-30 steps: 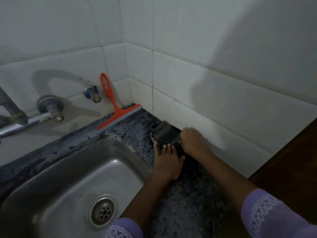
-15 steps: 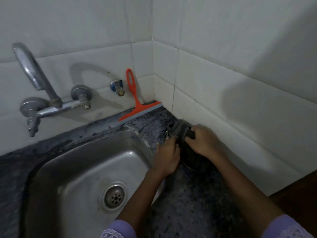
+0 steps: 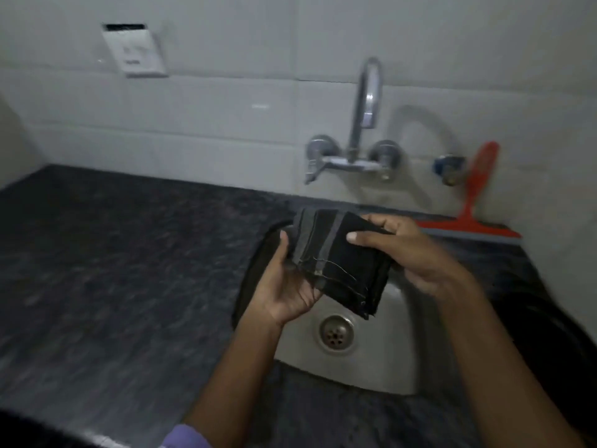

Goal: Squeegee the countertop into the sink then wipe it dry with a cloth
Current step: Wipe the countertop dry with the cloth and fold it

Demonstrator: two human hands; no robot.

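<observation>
Head cam is looking down at both hands holding a folded dark cloth [image 3: 344,263] up in the air over the steel sink [image 3: 397,350], pretty much above the drain [image 3: 336,333]. Left hand [image 3: 284,286] is palm-up under the cloth's left edge, fingers curled loosely round it and thumb up along the side. Right hand [image 3: 410,250] has the right end pinched, thumb flat on top and the other fingers tucked round the far edge. Cloth is black with a couple of grey stripes near the left fold and some loose threads hanging off the edge; it isn't touching the sink or the counter.

Red squeegee [image 3: 471,218] sits on the back right corner of the dark speckled countertop [image 3: 113,270], blade down on the stone and handle leaning up against the white tile wall [image 3: 226,124]. Just left of that handle there's a small blue valve [image 3: 447,166], then the chrome wall tap [image 3: 358,137] arching over the sink. A white switch plate [image 3: 135,50] is up on the wall at the left. Bit of purple sleeve [image 3: 185,436] shows at the bottom edge.
</observation>
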